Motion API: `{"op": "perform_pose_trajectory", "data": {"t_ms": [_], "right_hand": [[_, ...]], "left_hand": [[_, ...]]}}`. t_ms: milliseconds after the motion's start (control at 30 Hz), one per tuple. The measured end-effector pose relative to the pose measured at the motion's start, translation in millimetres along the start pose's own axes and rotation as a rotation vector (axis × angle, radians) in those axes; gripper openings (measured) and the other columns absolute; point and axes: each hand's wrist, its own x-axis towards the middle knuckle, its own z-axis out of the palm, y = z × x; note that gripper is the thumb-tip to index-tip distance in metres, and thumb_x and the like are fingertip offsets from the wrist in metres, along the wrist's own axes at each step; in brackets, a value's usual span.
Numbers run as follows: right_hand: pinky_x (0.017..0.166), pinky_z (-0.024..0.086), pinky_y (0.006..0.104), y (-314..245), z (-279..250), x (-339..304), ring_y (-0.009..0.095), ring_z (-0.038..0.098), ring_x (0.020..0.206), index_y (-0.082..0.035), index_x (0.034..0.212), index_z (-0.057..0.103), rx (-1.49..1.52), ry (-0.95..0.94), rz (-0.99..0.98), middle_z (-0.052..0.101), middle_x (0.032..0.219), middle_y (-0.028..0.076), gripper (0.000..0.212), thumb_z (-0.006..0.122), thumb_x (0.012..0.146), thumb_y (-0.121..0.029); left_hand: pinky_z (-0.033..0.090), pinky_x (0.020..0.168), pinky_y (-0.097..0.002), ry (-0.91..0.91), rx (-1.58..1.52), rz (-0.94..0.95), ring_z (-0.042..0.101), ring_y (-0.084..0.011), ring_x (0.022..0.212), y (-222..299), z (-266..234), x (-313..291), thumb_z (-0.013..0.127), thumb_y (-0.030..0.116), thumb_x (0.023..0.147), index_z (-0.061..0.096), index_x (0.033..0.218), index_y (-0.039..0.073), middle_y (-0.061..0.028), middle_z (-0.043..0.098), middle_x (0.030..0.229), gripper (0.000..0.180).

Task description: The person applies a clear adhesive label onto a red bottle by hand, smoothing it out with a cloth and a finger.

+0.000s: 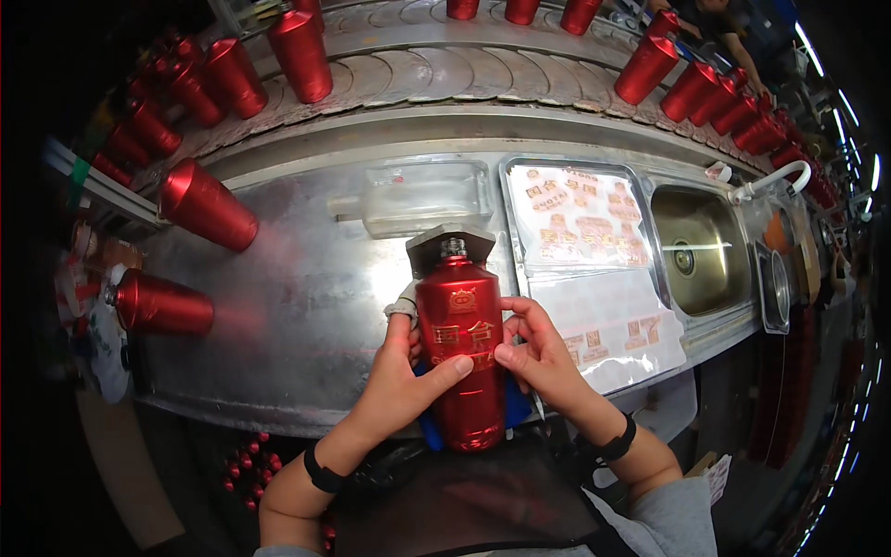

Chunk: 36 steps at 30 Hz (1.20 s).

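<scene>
A red metallic bottle (461,348) with gold markings lies lengthwise at the near edge of a steel worktop (306,297), its uncapped neck pointing away from me. My left hand (401,385) grips its left side, thumb pressed across the front label. My right hand (538,348) holds the right side, thumb and fingers on the same gold label. A small grey rag (402,304) peeks out behind my left fingers. Something blue (516,404) lies under the bottle.
Two more red bottles (206,206) (160,304) lie at the left of the worktop. Many red bottles (299,53) ride a curved conveyor behind. Sheets of gold stickers (577,218) sit to the right, a steel sink (698,252) beyond. A clear tray (422,195) lies behind the bottle.
</scene>
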Motion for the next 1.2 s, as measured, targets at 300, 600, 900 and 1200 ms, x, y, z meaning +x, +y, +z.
{"op": "perform_pose_trajectory", "data": {"t_ms": [300, 600, 900, 1200], "right_hand": [[0.048, 0.040, 0.0213, -9, -35, 6, 0.009, 0.052, 0.056, -0.003, 0.115, 0.060, 0.105, 0.231, 0.047, 0.058, 0.079, 0.002, 0.031, 0.059, 0.093, -0.027], [0.078, 0.054, 0.0277, -46, -17, 3, 0.013, 0.062, 0.090, -0.002, 0.122, 0.049, 0.270, 0.289, -0.059, 0.061, 0.103, 0.008, 0.042, 0.065, 0.084, 0.004], [0.071, 0.052, 0.0370, -75, 38, 4, 0.030, 0.065, 0.080, 0.000, 0.103, 0.063, -0.884, -0.064, -0.645, 0.066, 0.091, 0.014, 0.028, 0.072, 0.076, -0.001], [0.068, 0.052, 0.0341, -101, 37, 50, 0.027, 0.066, 0.076, -0.001, 0.100, 0.063, -0.932, 0.258, -0.722, 0.066, 0.087, 0.014, 0.021, 0.070, 0.079, -0.002]], "left_hand": [[0.036, 0.109, -0.0385, -0.012, 0.069, -0.012, 0.046, -0.0248, 0.129, 2, -4, -9, 0.078, 0.026, 0.082, 0.023, 0.143, -0.001, -0.0185, 0.047, 0.137, 0.086], [0.038, 0.107, -0.0382, -0.009, 0.088, 0.047, 0.051, -0.0255, 0.125, -2, -5, -9, 0.077, 0.026, 0.082, 0.029, 0.138, -0.002, -0.0203, 0.053, 0.131, 0.079], [0.042, 0.102, -0.0375, 0.010, 0.090, 0.044, 0.054, -0.0252, 0.122, -6, -10, -9, 0.079, 0.024, 0.079, 0.030, 0.138, -0.003, -0.0203, 0.056, 0.128, 0.081], [0.044, 0.100, -0.0383, 0.023, 0.172, 0.096, 0.057, -0.0257, 0.118, -3, -14, -8, 0.078, 0.022, 0.080, 0.031, 0.135, -0.003, -0.0199, 0.058, 0.124, 0.077]]}}
